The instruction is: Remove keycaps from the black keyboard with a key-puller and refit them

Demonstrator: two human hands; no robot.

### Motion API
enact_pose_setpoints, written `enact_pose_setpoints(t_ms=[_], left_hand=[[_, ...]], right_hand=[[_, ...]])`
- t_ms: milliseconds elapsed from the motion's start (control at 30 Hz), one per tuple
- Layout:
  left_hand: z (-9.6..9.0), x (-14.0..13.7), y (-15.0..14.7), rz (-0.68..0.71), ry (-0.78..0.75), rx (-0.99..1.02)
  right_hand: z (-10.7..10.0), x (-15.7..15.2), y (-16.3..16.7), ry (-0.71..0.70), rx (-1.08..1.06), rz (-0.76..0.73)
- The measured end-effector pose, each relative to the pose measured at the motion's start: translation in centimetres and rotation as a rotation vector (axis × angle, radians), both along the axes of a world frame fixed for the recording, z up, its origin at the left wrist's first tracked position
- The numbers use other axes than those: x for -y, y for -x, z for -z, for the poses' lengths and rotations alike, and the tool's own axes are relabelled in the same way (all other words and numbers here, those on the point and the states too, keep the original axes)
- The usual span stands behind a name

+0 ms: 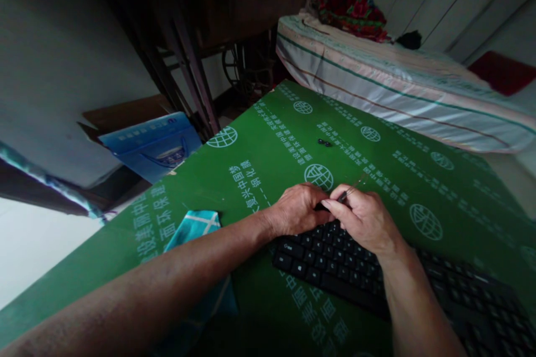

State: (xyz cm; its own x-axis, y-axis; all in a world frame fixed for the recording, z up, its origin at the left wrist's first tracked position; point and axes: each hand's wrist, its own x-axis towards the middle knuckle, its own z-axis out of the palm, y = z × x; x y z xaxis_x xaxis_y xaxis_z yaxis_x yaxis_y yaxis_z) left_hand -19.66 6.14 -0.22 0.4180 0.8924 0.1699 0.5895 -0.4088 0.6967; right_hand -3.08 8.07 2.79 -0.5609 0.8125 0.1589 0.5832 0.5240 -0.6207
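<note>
My left hand (299,209) and my right hand (364,217) meet over the upper left part of a black keyboard (352,290). The right hand is closed, its thumb and forefinger pinching a thin dark stick-like tool (342,196). Faint thin strands or a pale tip seem to extend from it past the knuckles. Curled fingers close my left hand on something dark near the right thumb, mostly hidden. The keyboard lies on a green printed board, partly covered by both hands and the right forearm.
A few small black pieces (324,143) lie farther back on the green board (268,150). Beside my left forearm is a teal checked cloth (201,228). A blue bag (159,145) stands off the left edge, and a bed (377,83) stands beyond the far edge.
</note>
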Motion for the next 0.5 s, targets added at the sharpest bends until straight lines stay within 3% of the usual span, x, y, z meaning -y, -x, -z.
enact_pose_setpoints(t_ms=[500], left_hand=[[0.92, -0.06, 0.14, 0.07, -0.144, 0.012]], right_hand=[[0.44, 0.06, 0.02, -0.093, -0.128, -0.016]])
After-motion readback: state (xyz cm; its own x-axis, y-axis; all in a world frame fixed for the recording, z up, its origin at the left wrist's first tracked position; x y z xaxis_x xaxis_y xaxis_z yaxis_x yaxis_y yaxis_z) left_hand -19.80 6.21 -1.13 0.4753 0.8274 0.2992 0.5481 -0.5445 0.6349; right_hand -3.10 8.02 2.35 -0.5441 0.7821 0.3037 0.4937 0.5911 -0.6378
